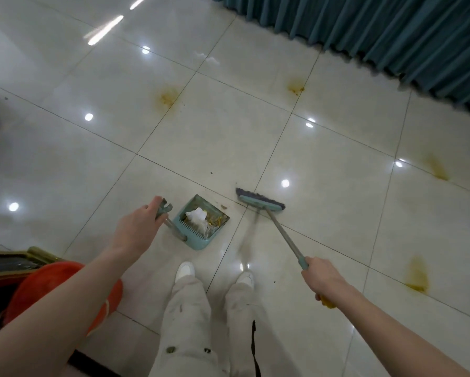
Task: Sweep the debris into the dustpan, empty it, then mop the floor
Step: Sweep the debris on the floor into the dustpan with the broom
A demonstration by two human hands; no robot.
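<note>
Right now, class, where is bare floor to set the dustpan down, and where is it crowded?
Free: tiles between the broom head and the curtain, stains aside, and left of the left hand. Crowded: around dustpan, shoes, red object.

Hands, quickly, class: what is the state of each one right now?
Left hand: holding the dustpan by its handle.
Right hand: holding the broom by its handle.

Head view: worn on the person's head, wide-angle.
Facing: forward and steeply down at the tiled floor (323, 159).
Range: left hand (138, 229) and right hand (323, 278) near; curtain (391, 31) far right.
</note>
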